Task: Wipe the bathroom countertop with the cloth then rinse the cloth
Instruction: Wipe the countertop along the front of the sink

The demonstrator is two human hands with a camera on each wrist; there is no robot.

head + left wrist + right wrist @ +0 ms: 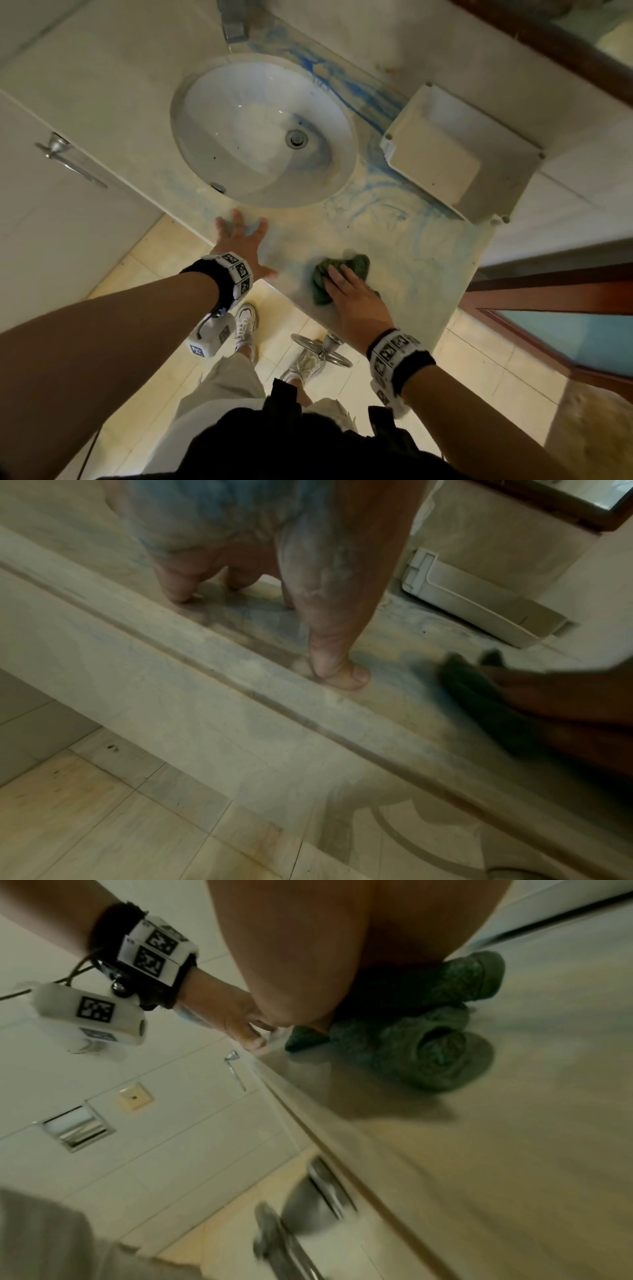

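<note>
The pale beige marble tabletop (404,246), smeared with blue streaks, holds an oval white basin (239,102) sunk into it. A crumpled dark green cloth (356,265) lies near the front edge, with the right hand (356,294) pressed flat on it. The left hand (239,240) rests spread on the stone just before the basin. A shallow white plastic tray (513,161) sits at the right rear corner.

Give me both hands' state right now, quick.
Left hand: open, fingers spread flat on the countertop, holding nothing.
Right hand: open, pressing flat on the green cloth.
</note>
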